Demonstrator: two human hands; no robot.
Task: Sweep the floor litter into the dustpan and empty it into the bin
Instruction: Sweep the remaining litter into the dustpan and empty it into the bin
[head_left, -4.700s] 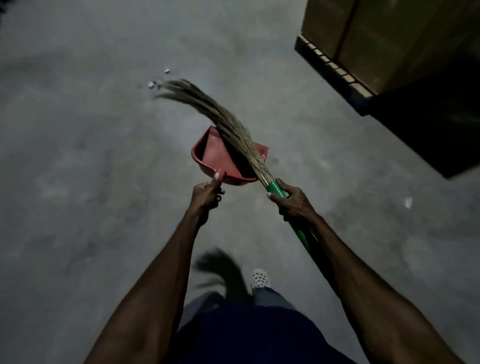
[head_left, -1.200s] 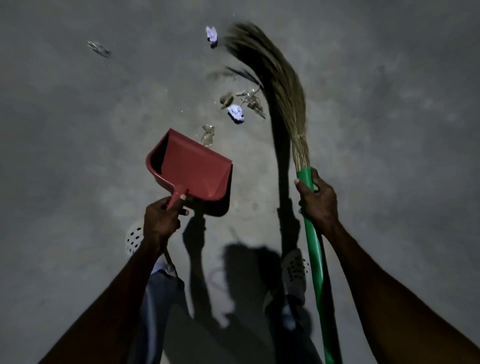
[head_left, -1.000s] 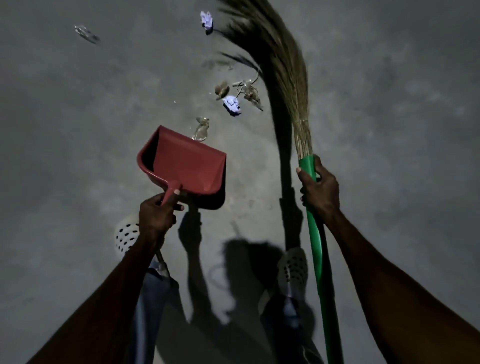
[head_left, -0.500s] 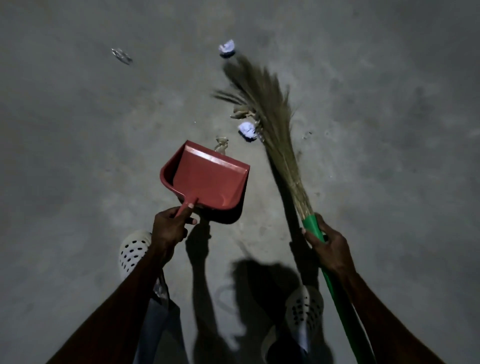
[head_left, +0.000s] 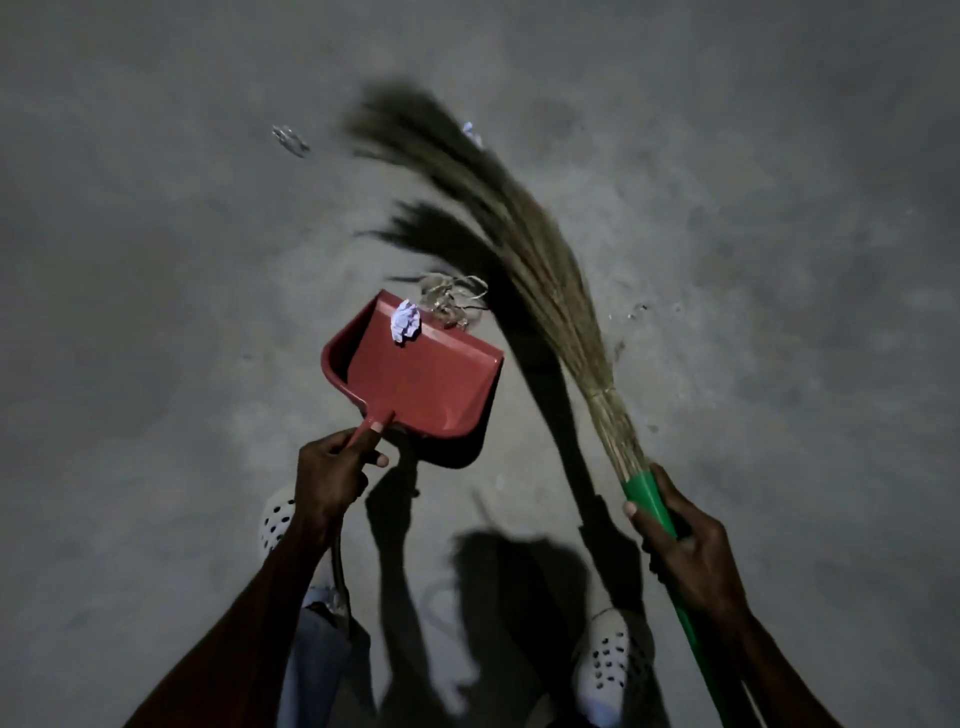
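Note:
My left hand (head_left: 332, 478) grips the short handle of a red dustpan (head_left: 426, 374), whose front lip rests on the concrete floor. A crumpled white paper ball (head_left: 405, 321) sits on that lip. A tangle of dry straw litter (head_left: 453, 299) lies just beyond the lip. My right hand (head_left: 685, 551) grips the green handle of a grass broom (head_left: 524, 244). Its blurred bristles fan up and left, beyond the dustpan. Another white scrap (head_left: 470, 132) peeks from behind the bristles, and a clear wrapper (head_left: 291, 140) lies farther left.
Grey concrete floor (head_left: 156, 312) stretches on all sides. My two feet in white perforated clogs (head_left: 275, 517) (head_left: 608, 665) stand below the dustpan. Small crumbs (head_left: 636, 312) lie right of the broom. Dark shadows of arms and tools fall between my feet.
The broom has swept the white paper ball and straw litter toward me, so the ball now sits on the dustpan's lip. The bristles have swung back out, away from me.

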